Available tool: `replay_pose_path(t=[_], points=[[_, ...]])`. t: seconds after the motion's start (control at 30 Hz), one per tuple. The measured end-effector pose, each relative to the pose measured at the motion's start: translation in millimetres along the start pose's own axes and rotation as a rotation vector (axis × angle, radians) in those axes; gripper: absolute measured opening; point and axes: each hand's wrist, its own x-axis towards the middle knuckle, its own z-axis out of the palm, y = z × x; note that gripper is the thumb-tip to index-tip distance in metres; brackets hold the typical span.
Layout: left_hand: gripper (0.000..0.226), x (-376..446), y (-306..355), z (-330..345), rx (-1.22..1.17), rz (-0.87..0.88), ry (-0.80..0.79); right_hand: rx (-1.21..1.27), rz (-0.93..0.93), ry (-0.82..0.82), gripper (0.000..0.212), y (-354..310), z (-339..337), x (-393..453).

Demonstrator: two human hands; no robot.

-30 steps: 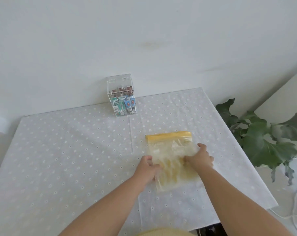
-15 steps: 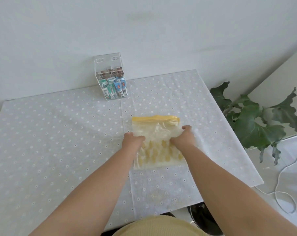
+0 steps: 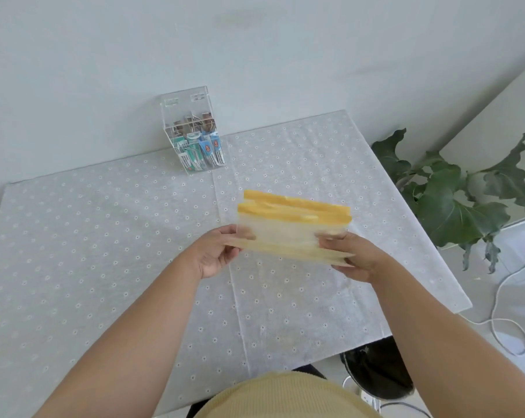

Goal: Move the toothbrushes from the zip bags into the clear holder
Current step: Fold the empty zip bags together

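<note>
Where the worktop, covered in a pale cloth with small flowers, filled the head view, the zip bags were held above its middle, clear of the cloth and in front of the person's chest. They appeared as a flat stack, at least two, with the yellow zip strips turned away from the person and the long axis running left to right, dipping slightly toward the right. The left hand gripped the left edge of the stack, thumb on top and fingers curled beneath; the right hand gripped the right edge in the same manner, so that the bags lay directly between the two hands and neither hand was free. The toothbrushes could not be made out singly through the blurred plastic; pale yellow bands inside were probably their handles. The clear holder stood at the far edge of the worktop against the wall, well apart from the bags, beyond them and to their left, hence nearer the left hand. Small packets, blue and green, showed in its front compartments and darker items behind. In judgement, the coming move turned on the zip edge facing away: one hand had to let go and open it before anything could cross to the holder
</note>
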Motion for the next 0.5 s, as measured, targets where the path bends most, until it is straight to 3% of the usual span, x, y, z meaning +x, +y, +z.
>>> replay_pose_path(t=[0.13, 0.2, 0.27, 0.33, 0.43, 0.5], points=[[0.015, 6.1, 2.3, 22.7, -0.359, 0.073, 0.151, 0.078, -0.203, 0.114, 0.037, 2.8, 11.8, -13.8], [0.049, 9.0, -5.1, 37.4, -0.487, 0.01, 0.016, 0.163, -0.334, 0.224, 0.039, 8.5, 19.4, -20.3], [0.073, 9.2, -14.8, 52.1, -0.477, -0.062, -0.129, 0.103, -0.46, 0.384, 0.039, 17.5, 27.9, -28.8], [0.083, 9.7, -25.0, 67.3, -0.396, -0.113, -0.176, -0.128, -0.562, 0.537, 0.043, 30.7, 34.7, -39.4], [0.108, 11.3, -35.8, 98.0, -0.231, -0.136, -0.155, -0.527, -0.606, 0.649, 0.048, 54.0, 43.5, -61.1], [0.111, 14.6, -42.9, 113.4, -0.085, -0.087, -0.109, -0.626, -0.597, 0.649, 0.047, 72.1, 45.0, -76.2]])
